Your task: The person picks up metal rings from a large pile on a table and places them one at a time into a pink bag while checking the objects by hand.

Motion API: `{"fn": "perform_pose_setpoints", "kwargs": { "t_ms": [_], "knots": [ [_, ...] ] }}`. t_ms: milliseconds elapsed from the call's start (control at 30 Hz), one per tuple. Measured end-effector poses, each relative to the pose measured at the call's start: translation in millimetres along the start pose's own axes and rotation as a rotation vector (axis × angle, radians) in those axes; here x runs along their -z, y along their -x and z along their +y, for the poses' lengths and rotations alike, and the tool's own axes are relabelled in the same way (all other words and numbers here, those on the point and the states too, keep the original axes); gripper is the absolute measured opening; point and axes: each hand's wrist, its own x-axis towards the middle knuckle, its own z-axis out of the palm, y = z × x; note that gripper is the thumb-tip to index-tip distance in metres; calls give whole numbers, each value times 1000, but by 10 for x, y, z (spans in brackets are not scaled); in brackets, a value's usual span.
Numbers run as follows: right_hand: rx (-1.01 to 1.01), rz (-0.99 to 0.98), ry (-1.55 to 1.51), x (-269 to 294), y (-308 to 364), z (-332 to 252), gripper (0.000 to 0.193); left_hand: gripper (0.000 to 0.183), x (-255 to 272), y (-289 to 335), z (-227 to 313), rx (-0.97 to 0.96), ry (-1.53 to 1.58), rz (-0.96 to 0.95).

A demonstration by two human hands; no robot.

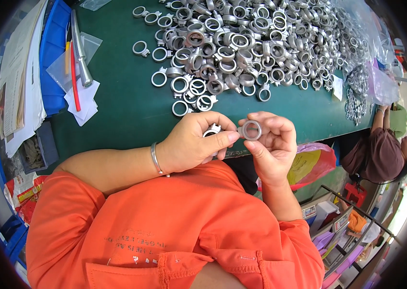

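At the far left there are printed white paper sheets [20, 72], standing beside a blue plastic tray [54, 53]. Next to this tray, a silver tapered metal rod [78, 48] and a thin red stick [74, 79] lie close together, and the lower end of the red stick is over some small white paper pieces [87, 102]. These things are on the dark green worktop [112, 111]. Below the tray, near the edge, is a dark grey open box [45, 144].

In the middle, the left hand [196, 139], with a silver bracelet [155, 159] on the wrist, is curled around one silver metal ring [214, 128]. Its thumb and forefinger come together at the side of a second ring, a grey round ring with a small tab [244, 130]; whether they touch it, I cannot tell. The right hand [274, 144] holds this second ring between the thumb and the fingers, with the round opening facing the camera. Behind both hands, a large heap of similar silver metal rings [242, 43] spreads on the worktop toward the right.

Further right, below the worktop, is a pink plastic bag [321, 159], and beyond it sits another person in a dark brown shirt [379, 156].
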Motion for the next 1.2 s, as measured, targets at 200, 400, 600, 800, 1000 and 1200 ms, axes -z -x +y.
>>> {"fn": "perform_pose_setpoints", "kwargs": {
  "t_ms": [200,400,600,800,1000,1200],
  "knots": [
    [251,-65,520,-34,14,-73,28,16,8,-9,-13,37,129,-31],
    [483,-169,1042,65,-216,-155,17,15,47,-43,-5,150,443,-141],
    [156,73,1397,365,-305,12,15,8,34,-30,-10,60,241,-128],
    [-44,21,586,175,-140,-74,11,10,42,-26,-49,-26,14,-9],
    [383,-253,963,24,-155,-130,18,15,-13,7,58,-103,-75,37],
    [-116,62,350,-59,-52,-114,10,7,19,-30,-79,-381,-278,26]
  ]
}}
